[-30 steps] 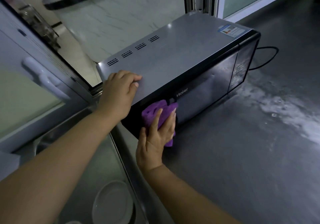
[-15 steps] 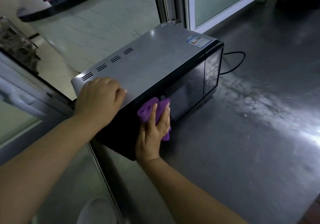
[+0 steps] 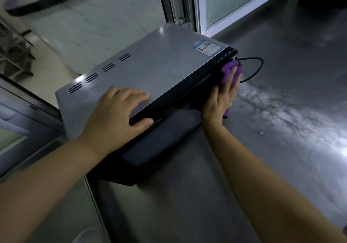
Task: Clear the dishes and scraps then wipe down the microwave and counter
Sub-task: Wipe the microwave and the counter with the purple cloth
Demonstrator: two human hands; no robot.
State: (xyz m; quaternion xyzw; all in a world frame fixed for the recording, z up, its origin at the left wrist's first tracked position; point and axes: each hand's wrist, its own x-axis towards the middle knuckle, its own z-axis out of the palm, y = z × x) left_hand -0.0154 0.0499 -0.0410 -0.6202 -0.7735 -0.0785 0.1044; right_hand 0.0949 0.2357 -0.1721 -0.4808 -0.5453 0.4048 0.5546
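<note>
Where the head view looks down, the microwave (image 3: 150, 77) stands on the grey worktop (image 3: 272, 149), its dark door facing right. The left hand (image 3: 120, 115) lies flat on its silver top, thumb hooked over the front edge. The right hand (image 3: 221, 100) presses a purple cloth (image 3: 230, 72) with straight fingers against the door's far end. A black cable (image 3: 257, 70) loops just beyond the cloth, beside a pale smear (image 3: 277, 107) on the worktop.
</note>
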